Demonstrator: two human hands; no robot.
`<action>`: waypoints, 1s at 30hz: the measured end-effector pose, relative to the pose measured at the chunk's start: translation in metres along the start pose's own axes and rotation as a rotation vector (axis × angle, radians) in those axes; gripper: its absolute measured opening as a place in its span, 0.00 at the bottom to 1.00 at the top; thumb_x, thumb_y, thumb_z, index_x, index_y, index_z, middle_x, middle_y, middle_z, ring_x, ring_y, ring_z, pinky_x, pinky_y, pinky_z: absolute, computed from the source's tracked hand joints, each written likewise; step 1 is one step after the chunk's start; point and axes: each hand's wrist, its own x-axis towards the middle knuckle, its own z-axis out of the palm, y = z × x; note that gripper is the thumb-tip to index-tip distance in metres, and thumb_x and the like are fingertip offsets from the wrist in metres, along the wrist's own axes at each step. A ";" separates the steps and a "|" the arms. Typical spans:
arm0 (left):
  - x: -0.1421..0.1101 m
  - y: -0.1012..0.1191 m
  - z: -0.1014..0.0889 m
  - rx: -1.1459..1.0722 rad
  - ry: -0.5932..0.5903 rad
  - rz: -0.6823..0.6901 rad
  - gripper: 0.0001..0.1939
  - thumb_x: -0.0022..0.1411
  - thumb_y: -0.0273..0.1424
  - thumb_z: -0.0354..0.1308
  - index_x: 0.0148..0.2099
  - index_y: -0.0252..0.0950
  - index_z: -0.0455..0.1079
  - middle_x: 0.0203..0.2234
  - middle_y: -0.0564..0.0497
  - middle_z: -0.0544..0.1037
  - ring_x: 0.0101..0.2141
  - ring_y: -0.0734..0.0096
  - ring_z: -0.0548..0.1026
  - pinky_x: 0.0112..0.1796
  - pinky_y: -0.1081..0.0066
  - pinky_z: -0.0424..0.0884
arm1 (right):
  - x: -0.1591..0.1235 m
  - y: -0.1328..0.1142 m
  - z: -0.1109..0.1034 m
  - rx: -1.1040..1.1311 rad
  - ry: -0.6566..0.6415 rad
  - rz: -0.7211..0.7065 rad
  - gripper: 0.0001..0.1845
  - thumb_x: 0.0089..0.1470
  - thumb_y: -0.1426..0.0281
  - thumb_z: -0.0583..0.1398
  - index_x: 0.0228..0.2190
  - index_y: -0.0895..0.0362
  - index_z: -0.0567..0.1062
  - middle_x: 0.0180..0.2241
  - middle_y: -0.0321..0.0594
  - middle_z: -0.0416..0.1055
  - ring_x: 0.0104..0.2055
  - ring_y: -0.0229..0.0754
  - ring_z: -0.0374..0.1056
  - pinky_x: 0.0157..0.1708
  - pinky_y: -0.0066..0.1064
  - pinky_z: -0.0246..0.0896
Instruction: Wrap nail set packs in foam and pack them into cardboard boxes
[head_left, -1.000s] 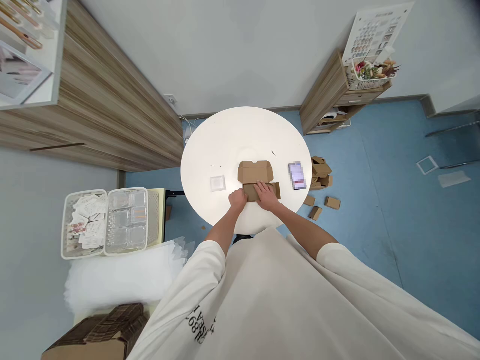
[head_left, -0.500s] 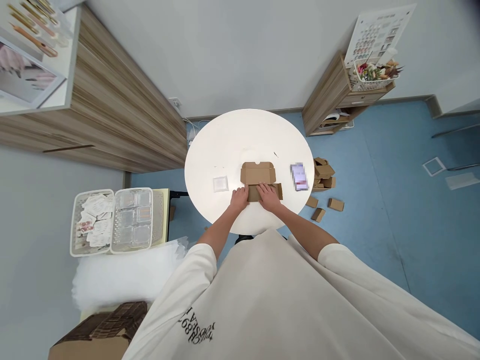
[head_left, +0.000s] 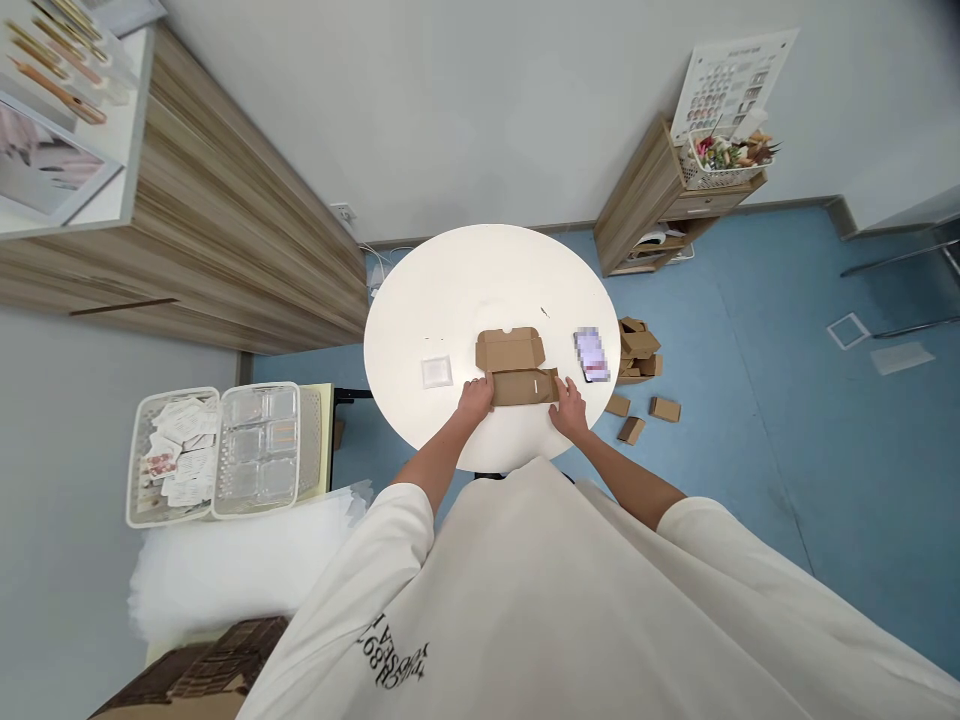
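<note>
On the round white table lies a brown cardboard box (head_left: 512,350), partly folded, with its lid flap spread flat toward the far side. A small whitish mark shows on the near panel. My left hand (head_left: 475,400) grips the left end of that near panel, fingers bent over its edge. At the opposite end, my right hand (head_left: 570,410) holds the right side flap between thumb and fingers. Left of the box is a small clear, flat case (head_left: 436,371). To the right lies a blurred purple-screened object, seemingly a phone (head_left: 592,355).
The round table (head_left: 487,265) has a wooden cabinet (head_left: 247,190) at its left and a small drawer unit (head_left: 667,200) at back right. Small cardboard boxes (head_left: 637,345) lie on the floor to the right. A plastic bin (head_left: 176,455) with paper cards stands left.
My right hand has slid from the middle of the near panel to the box's right end, uncovering the panel. My left hand stays at the left end. The view has shifted slightly.
</note>
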 end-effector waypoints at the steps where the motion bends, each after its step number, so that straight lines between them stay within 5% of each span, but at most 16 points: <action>1: 0.000 0.000 0.000 -0.001 -0.001 -0.002 0.51 0.57 0.31 0.71 0.72 0.28 0.44 0.50 0.33 0.75 0.53 0.47 0.71 0.50 0.60 0.61 | 0.003 0.001 -0.001 0.026 -0.025 0.006 0.41 0.60 0.71 0.53 0.71 0.52 0.46 0.69 0.52 0.49 0.63 0.55 0.58 0.56 0.45 0.60; 5: 0.001 0.000 0.004 -0.014 0.009 -0.006 0.52 0.57 0.32 0.71 0.73 0.29 0.42 0.51 0.33 0.75 0.53 0.47 0.72 0.50 0.60 0.62 | 0.023 -0.007 -0.004 0.066 -0.066 0.013 0.41 0.61 0.70 0.54 0.71 0.51 0.46 0.65 0.51 0.56 0.57 0.52 0.65 0.49 0.39 0.66; 11: 0.005 0.001 0.011 -0.029 0.013 -0.025 0.55 0.56 0.33 0.71 0.74 0.31 0.39 0.52 0.33 0.74 0.54 0.47 0.72 0.51 0.60 0.62 | 0.033 -0.025 -0.006 0.016 -0.067 -0.029 0.30 0.63 0.73 0.53 0.65 0.52 0.59 0.63 0.50 0.59 0.55 0.49 0.66 0.47 0.35 0.65; 15: 0.004 0.001 0.010 -0.029 0.016 -0.017 0.53 0.57 0.32 0.71 0.73 0.30 0.41 0.52 0.33 0.74 0.54 0.47 0.71 0.51 0.60 0.62 | 0.026 -0.036 -0.009 -0.005 -0.040 -0.111 0.34 0.64 0.76 0.49 0.69 0.53 0.51 0.61 0.51 0.63 0.51 0.49 0.68 0.47 0.37 0.63; 19: 0.003 0.001 0.009 -0.037 0.021 -0.011 0.54 0.56 0.32 0.71 0.73 0.30 0.41 0.52 0.33 0.75 0.54 0.47 0.72 0.51 0.59 0.63 | 0.022 -0.047 -0.010 0.087 -0.034 -0.119 0.37 0.66 0.67 0.52 0.71 0.56 0.45 0.60 0.51 0.66 0.54 0.51 0.67 0.51 0.38 0.63; 24: 0.005 0.002 0.010 -0.062 0.004 -0.016 0.56 0.54 0.31 0.72 0.74 0.30 0.40 0.53 0.31 0.74 0.54 0.46 0.72 0.51 0.58 0.63 | 0.030 -0.047 -0.011 0.262 -0.112 0.101 0.29 0.69 0.59 0.46 0.65 0.58 0.62 0.53 0.49 0.74 0.54 0.47 0.70 0.49 0.34 0.65; 30: 0.005 0.002 0.011 -0.060 0.001 -0.006 0.56 0.54 0.29 0.71 0.74 0.30 0.39 0.53 0.31 0.73 0.55 0.45 0.71 0.52 0.57 0.62 | 0.044 -0.046 -0.012 0.103 -0.208 0.212 0.20 0.65 0.58 0.52 0.47 0.57 0.77 0.43 0.51 0.78 0.45 0.52 0.74 0.39 0.36 0.67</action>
